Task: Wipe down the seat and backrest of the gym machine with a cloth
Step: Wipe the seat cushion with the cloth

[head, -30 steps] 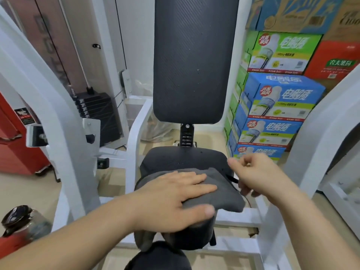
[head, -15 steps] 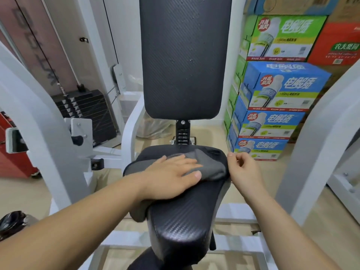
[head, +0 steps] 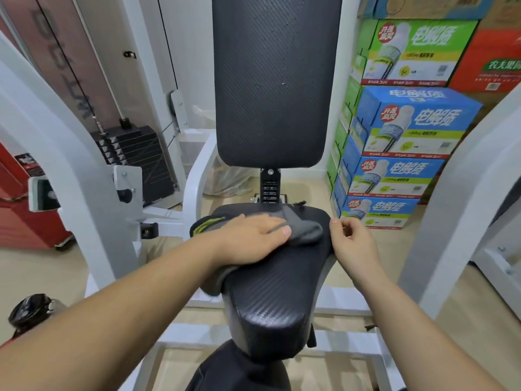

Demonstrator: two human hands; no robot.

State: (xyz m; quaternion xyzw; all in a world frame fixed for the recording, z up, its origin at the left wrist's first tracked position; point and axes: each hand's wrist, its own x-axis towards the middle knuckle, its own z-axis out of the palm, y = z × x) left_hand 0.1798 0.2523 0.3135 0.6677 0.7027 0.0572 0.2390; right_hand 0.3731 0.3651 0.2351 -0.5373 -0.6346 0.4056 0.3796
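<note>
cloth [head: 298, 227] pushed rearward, left hand [head: 251, 238] flat

Stacked drink cartons [head: 406, 128], weight stack [head: 135, 156]

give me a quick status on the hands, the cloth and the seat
Left hand flat, pressing grey cloth onto rear of seat. Right hand loosely curled at seat's right edge, holding nothing. Backrest untouched, speckled with droplets. Nothing in the way.

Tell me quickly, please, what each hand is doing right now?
Left hand: open, flat, pressing the grey cloth onto the seat.
Right hand: loosely curled, holding nothing, beside the seat's right edge.
</note>
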